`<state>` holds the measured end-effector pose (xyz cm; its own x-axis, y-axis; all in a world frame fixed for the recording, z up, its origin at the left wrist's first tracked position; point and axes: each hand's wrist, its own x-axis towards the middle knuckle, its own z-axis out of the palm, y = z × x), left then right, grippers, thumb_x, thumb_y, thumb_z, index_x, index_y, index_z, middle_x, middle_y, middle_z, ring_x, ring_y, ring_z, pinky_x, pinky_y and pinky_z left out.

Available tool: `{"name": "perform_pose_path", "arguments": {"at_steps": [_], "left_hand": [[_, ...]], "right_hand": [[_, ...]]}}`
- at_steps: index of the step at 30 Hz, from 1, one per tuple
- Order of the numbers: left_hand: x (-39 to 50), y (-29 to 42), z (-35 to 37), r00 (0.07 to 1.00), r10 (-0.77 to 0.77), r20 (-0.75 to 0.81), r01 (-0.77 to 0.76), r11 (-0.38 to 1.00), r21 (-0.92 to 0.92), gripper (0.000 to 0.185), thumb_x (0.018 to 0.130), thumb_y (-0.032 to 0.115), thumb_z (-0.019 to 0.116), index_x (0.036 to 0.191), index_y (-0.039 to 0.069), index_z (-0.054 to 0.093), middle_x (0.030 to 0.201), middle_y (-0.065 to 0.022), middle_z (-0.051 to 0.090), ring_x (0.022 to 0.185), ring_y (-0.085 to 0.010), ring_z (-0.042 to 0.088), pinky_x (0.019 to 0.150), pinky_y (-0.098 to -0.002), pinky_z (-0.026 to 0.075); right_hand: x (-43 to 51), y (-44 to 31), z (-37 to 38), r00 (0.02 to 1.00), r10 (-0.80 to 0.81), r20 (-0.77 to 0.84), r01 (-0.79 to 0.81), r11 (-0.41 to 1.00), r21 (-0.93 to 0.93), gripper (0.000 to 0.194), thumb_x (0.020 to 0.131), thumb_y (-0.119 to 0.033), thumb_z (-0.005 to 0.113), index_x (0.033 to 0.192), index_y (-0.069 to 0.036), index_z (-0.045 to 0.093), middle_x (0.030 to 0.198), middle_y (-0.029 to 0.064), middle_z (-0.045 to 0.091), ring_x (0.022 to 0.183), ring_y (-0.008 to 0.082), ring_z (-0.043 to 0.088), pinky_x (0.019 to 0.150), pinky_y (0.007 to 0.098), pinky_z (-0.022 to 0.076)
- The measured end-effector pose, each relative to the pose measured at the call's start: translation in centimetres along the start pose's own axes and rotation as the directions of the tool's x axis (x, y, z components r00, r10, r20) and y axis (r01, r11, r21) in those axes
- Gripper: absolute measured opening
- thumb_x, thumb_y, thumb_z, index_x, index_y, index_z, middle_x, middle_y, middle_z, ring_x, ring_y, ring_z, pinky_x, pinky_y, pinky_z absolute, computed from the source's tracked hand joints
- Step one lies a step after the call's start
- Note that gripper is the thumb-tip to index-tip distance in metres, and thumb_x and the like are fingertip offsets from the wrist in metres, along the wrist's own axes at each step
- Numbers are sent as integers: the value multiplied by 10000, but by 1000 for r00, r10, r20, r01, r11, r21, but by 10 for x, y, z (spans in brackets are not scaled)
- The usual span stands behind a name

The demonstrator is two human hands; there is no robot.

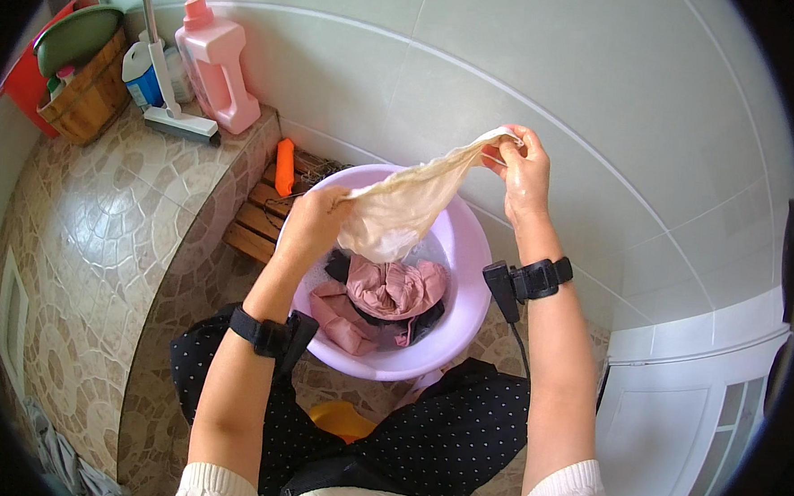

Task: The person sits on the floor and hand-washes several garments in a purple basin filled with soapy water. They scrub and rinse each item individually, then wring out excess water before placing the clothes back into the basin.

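A wet cream-coloured cloth (399, 211) is stretched between my two hands above a lilac plastic basin (474, 279). My left hand (317, 220) grips its lower left end, over the basin's left rim. Higher and to the right, my right hand (523, 170) pinches the other end between thumb and fingers, near the tiled wall. Pink fabric (395, 290) lies crumpled in the sudsy water, with dark fabric (427, 324) partly under it. Both my wrists wear black straps with small devices.
A slatted wooden rack (253, 223) with an orange object (285, 168) stands left of the basin. On the tiled ledge (137, 187) are a pink jug (226, 70), a squeegee (181, 125) and a wooden bucket (91, 100). A yellow basin (341, 419) sits between my legs.
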<state>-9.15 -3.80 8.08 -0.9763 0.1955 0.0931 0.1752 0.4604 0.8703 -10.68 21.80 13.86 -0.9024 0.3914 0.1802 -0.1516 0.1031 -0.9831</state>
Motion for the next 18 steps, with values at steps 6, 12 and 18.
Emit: {"name": "perform_pose_path", "arguments": {"at_steps": [6, 12, 18], "left_hand": [[-1, -24, -11, 900, 343, 270, -373, 925, 68, 178, 805, 157, 522, 902, 48, 622, 761, -185, 601, 715, -351, 584, 628, -378, 464], [-14, -78, 35, 400, -27, 916, -520, 816, 251, 197, 770, 223, 535, 836, 59, 624, 809, -162, 616, 747, -335, 588, 660, -403, 466], [24, -130, 85, 845, -344, 409, 96, 850, 517, 305, 765, 238, 549, 983, 31, 599, 922, -216, 605, 898, -353, 572, 804, -422, 446]], "right_hand": [[-18, 26, -44, 945, 164, 285, -147, 986, -79, 199, 776, 4, 500, 970, -7, 546, 853, 69, 592, 722, 131, 586, 657, 255, 496], [-61, 109, -67, 380, 693, 612, 208, 581, -787, 299, 720, -251, 653, 941, -52, 621, 883, 114, 634, 836, 201, 588, 746, 302, 456], [-34, 183, -14, 610, 547, 574, 155, 628, -763, 259, 773, -205, 583, 989, -64, 608, 974, 157, 616, 928, 269, 584, 811, 342, 449]]}}
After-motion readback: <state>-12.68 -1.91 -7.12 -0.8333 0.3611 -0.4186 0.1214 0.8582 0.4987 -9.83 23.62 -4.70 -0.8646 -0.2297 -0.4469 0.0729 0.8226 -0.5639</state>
